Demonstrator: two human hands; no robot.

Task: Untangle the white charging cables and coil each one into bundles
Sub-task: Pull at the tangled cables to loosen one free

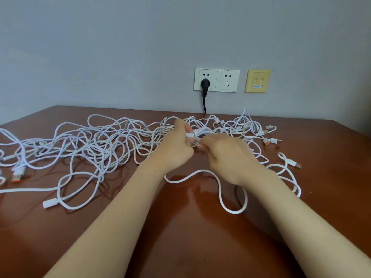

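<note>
1. A loose cable loop [220,189] lies nearest on the desk [180,237].
2. Left hand [176,150] and right hand [227,156] grip a small coil [197,135], fingers [181,125] curled.
3. Behind, the tangled cables [96,145] (light, soft, I judge): take near a plug [274,140].

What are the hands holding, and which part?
A small white cable bundle: the left hand grips its coiled loops, the right hand pinches the strand beside them.
</note>
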